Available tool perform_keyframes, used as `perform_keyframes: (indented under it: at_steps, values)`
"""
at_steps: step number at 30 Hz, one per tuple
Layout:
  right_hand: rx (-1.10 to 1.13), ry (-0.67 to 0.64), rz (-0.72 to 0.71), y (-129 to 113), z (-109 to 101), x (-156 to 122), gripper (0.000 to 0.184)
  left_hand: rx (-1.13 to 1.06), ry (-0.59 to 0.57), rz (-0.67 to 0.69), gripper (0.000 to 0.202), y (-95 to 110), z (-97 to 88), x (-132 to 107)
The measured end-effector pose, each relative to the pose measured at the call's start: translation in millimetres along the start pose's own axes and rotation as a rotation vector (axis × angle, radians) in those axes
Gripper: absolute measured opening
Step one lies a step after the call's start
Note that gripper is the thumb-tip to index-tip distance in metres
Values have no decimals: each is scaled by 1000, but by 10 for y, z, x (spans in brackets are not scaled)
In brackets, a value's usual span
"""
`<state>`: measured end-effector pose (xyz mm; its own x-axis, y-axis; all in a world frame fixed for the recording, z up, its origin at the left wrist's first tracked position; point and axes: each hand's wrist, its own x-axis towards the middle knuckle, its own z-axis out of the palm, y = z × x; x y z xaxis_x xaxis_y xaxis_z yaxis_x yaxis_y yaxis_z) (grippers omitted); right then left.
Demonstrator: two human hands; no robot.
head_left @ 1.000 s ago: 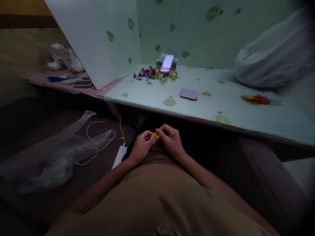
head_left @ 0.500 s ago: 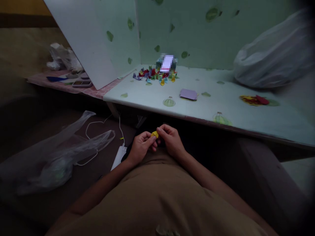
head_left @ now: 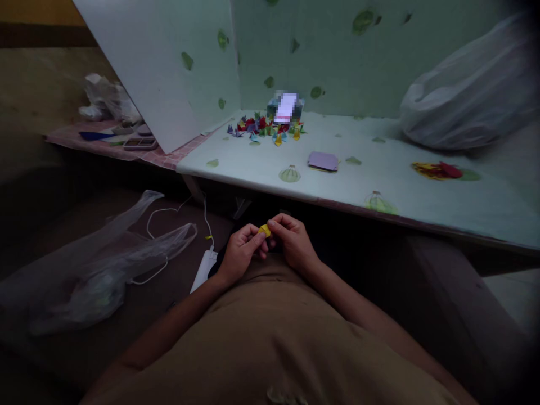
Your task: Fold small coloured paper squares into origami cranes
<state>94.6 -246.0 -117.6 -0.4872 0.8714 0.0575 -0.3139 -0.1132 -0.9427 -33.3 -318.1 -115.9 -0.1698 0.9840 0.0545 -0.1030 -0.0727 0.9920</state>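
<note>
A small folded piece of yellow paper (head_left: pixel 265 229) is pinched between my two hands, just above my lap and below the table edge. My left hand (head_left: pixel 242 251) closes on its left side, thumb laid along the front. On the right side, the thumb and forefinger of my right hand (head_left: pixel 294 239) grip the paper. The fingertips cover much of it, so its exact folds are hard to make out. Beyond, on the table, sits a cluster of colourful folded paper cranes (head_left: pixel 265 128). Nearer stands a stack of purple-topped paper squares (head_left: pixel 323 161).
A lit phone (head_left: pixel 287 107) leans behind the cranes. Red and yellow paper pieces (head_left: pixel 439 170) lie at the right, before a large white plastic bag (head_left: pixel 464 101). At the left are a clear plastic bag (head_left: pixel 97 292), a white power strip (head_left: pixel 204 270) with its cord, and a white panel (head_left: pixel 169 73).
Both hands stay almost in place around the yellow paper. Only a slight shift of the fingers and of the paper shows.
</note>
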Motion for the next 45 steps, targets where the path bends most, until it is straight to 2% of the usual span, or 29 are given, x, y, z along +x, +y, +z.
perform_keyframes:
  at_steps: [6,22,28,36,45]
  values:
    - [54,-18,55,-7,19,-2,26,-10,-1,13,25,24,4,-23]
    - [-117,-34,-53,-47,29,-23,26,57,129,57,22,21,12,-10]
    - [-95,-28,-34,-22,22,-12,26,52,101,63,21,31,15,-15]
    - [-97,-77,-35,-7,25,0,28,130,201,78,21,45,15,-23]
    - [-121,-64,-75,-22,21,-27,24,155,198,103,22,25,17,-48]
